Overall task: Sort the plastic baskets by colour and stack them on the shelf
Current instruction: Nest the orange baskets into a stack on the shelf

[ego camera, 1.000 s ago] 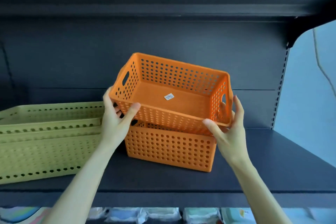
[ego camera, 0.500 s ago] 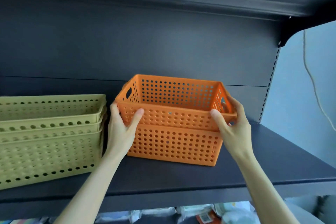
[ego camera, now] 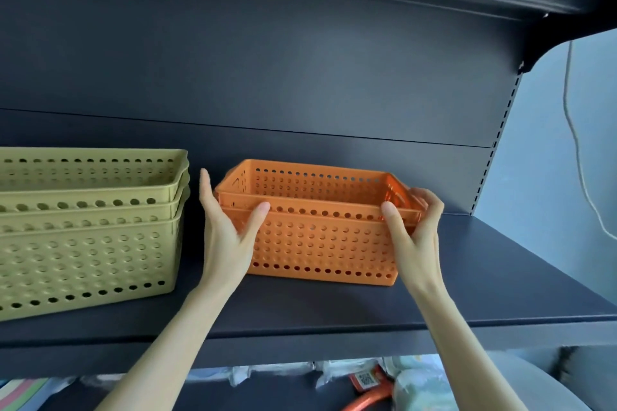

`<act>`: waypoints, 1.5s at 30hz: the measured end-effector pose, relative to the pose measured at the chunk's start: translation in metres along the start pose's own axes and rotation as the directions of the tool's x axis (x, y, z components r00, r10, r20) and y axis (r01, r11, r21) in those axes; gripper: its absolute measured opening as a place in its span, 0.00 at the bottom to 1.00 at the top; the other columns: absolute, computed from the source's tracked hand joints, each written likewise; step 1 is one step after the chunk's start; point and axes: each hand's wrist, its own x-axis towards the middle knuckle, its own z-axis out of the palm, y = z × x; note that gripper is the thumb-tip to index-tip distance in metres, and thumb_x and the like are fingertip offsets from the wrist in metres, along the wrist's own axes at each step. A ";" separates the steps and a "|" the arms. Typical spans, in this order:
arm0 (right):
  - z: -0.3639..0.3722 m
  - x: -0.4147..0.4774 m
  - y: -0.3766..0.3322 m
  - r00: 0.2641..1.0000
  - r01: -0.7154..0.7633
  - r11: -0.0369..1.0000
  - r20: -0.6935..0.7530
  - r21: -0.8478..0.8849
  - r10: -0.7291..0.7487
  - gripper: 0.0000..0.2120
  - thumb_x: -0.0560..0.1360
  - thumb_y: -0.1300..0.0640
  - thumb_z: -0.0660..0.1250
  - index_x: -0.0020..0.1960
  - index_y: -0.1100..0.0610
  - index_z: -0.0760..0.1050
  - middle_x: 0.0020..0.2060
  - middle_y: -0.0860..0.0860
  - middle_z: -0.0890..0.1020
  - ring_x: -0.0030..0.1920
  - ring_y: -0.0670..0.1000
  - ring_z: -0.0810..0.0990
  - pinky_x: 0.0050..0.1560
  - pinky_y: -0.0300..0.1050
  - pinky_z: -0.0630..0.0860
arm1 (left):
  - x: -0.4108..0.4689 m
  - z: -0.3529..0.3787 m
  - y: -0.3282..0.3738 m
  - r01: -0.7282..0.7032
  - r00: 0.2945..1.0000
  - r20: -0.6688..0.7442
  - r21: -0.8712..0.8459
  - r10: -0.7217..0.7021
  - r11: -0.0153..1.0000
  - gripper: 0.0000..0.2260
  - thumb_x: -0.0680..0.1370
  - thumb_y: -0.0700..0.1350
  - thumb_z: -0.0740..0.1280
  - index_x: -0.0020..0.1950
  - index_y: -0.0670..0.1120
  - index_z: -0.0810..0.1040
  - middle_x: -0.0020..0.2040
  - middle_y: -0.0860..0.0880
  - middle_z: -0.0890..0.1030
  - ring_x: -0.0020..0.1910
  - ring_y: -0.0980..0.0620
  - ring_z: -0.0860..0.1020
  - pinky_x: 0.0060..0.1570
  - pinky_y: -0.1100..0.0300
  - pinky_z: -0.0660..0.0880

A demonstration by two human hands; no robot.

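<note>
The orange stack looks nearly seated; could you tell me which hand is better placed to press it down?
Right, probably: the right hand curls over the orange stack's rim, while the left hand lies open against its side.

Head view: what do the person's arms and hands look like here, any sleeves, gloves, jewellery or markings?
Both forearms are bare up to the bottom edge of the picture, with no sleeve in view. The left hand and the right hand wear no gloves. No rings, watch, bracelet or markings show on either. The fingers are slim, and the nails that show look short and unpainted.
</note>
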 end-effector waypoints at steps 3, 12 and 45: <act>0.002 0.002 0.003 0.999 0.027 0.998 0.026 -0.059 -0.026 0.14 0.73 0.41 0.64 0.56 0.38 0.64 0.59 0.47 0.76 0.57 0.42 0.76 0.57 0.46 0.73 | 0.002 0.000 -0.003 -0.062 0.998 -0.015 0.061 0.063 0.996 0.31 0.74 0.51 0.67 0.72 0.45 0.58 0.69 0.45 0.67 0.66 0.55 0.68 0.66 0.61 0.65; -0.006 0.011 -0.002 0.979 0.070 0.968 0.201 -0.240 -0.021 0.24 0.74 0.48 0.66 0.63 0.56 0.61 0.59 0.43 0.68 0.55 0.48 0.73 0.54 0.44 0.71 | 0.005 0.002 0.001 -0.038 0.999 -0.028 0.164 0.043 0.986 0.28 0.76 0.48 0.66 0.71 0.43 0.59 0.65 0.41 0.67 0.55 0.59 0.68 0.51 0.79 0.63; 0.163 -0.205 -0.204 0.733 0.516 0.855 0.542 -0.050 -0.411 0.12 0.78 0.51 0.62 0.56 0.57 0.76 0.52 0.52 0.83 0.51 0.54 0.80 0.51 0.54 0.77 | -0.109 -0.351 0.136 -0.077 0.997 0.042 0.771 0.069 0.632 0.06 0.76 0.49 0.66 0.48 0.49 0.80 0.39 0.56 0.81 0.36 0.57 0.78 0.40 0.56 0.76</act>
